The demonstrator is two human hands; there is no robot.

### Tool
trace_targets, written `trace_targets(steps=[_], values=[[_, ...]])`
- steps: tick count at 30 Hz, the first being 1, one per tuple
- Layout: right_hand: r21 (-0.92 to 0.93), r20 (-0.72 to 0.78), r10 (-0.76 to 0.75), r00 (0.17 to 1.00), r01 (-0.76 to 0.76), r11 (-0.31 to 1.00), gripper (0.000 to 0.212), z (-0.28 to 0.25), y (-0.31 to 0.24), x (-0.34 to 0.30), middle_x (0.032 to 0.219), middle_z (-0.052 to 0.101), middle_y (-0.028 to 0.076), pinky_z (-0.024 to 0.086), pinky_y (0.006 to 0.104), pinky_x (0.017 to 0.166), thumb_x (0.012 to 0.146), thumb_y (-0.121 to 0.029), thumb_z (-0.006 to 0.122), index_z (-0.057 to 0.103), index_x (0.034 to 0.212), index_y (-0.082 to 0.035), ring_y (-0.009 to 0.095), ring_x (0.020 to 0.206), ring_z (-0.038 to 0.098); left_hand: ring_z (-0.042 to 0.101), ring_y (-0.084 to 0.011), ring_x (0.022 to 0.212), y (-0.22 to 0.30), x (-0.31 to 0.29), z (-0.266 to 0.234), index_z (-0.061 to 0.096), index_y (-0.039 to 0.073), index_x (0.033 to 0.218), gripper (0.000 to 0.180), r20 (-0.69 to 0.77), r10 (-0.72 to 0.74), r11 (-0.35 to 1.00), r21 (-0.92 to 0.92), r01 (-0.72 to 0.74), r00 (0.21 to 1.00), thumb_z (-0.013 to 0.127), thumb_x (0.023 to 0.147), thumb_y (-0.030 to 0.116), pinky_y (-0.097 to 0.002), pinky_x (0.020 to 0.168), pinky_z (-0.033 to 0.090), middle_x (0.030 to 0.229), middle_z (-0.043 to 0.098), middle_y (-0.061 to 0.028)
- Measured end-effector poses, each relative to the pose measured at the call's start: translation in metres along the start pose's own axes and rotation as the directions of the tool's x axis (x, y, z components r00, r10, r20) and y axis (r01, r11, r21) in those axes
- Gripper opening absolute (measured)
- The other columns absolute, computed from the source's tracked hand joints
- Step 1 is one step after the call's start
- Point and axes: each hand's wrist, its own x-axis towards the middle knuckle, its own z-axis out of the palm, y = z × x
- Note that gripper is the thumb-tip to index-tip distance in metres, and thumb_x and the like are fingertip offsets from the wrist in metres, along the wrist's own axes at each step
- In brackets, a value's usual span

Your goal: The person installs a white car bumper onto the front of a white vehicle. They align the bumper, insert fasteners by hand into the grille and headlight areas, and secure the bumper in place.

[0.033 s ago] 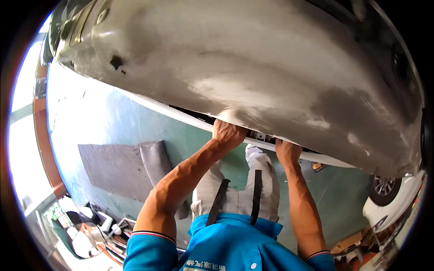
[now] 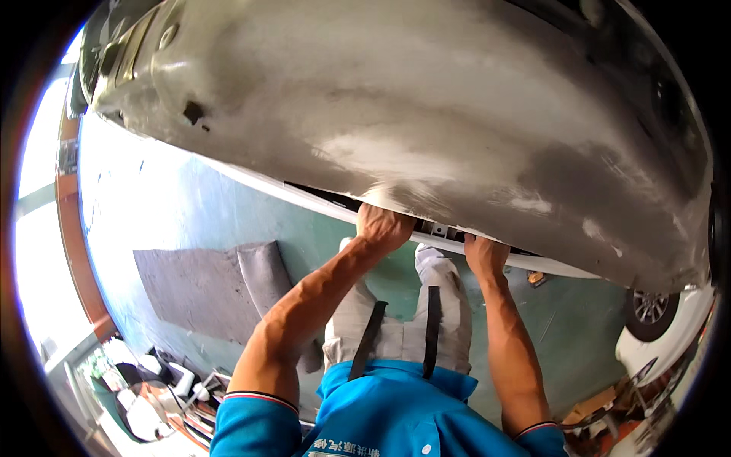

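Note:
A large, dull grey-brown car hood (image 2: pixel 426 114) with patchy, sanded-looking areas fills the upper part of the view. Its front edge stands slightly above a white bumper (image 2: pixel 324 204), with a dark gap between them. My left hand (image 2: pixel 384 228) is curled at this gap, and its fingertips are hidden beneath the hood's edge. To its right, my right hand (image 2: pixel 486 255) has its fingers bent round the same edge, tips out of sight. Metal latch parts (image 2: pixel 439 228) show in the gap between the two hands.
A grey mat (image 2: pixel 198 293) with one end folded lies on the green floor at left. Part of a white car with its wheel (image 2: pixel 652 314) stands at right. Mixed items (image 2: pixel 152 388) are piled at lower left, cardboard (image 2: pixel 592 404) at lower right. A small yellow-black object (image 2: pixel 537 279) lies beyond the bumper.

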Motion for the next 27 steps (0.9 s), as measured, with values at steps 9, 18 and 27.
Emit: trace_targets(steps=[9,18,27], values=[[-0.036,0.237,0.324,0.916,-0.325,0.945,0.030,-0.013,-0.013,0.016,0.104,0.071,0.021,0.053,0.0502,0.083,0.087,-0.017,0.067,0.067,0.113,-0.003,0.043,0.100,0.066,0.072,-0.0316,0.068,-0.013,0.017,0.020,0.076,0.016,0.078,0.022,0.382,-0.048,0.982,0.187,-0.027,0.923,0.056,0.085,0.022,-0.0459,0.060,0.057,0.075,0.073,-0.0121],[0.532,-0.010,0.164,0.986,-0.133,0.836,0.023,-0.038,-0.058,-0.002,0.101,0.070,0.013,0.054,0.0339,0.078,0.082,-0.003,0.071,0.072,0.105,-0.001,0.027,0.087,0.069,0.073,-0.0311,0.081,0.001,0.022,-0.002,0.078,0.012,0.084,0.023,0.289,-0.120,0.993,0.038,0.114,0.950,0.057,0.085,0.022,-0.0460,0.060,0.056,0.086,0.075,-0.0121],[0.383,0.102,0.050,0.994,-0.086,0.920,0.023,-0.039,-0.067,0.010,0.096,0.070,0.013,0.054,0.0401,0.078,0.079,-0.003,0.075,0.070,0.101,-0.002,0.035,0.089,0.069,0.071,-0.0348,0.072,-0.015,0.008,0.023,0.075,0.008,0.089,0.020,0.165,-0.026,1.000,0.020,0.023,0.986,0.059,0.084,0.020,-0.0468,0.057,0.055,0.082,0.073,-0.0150]])
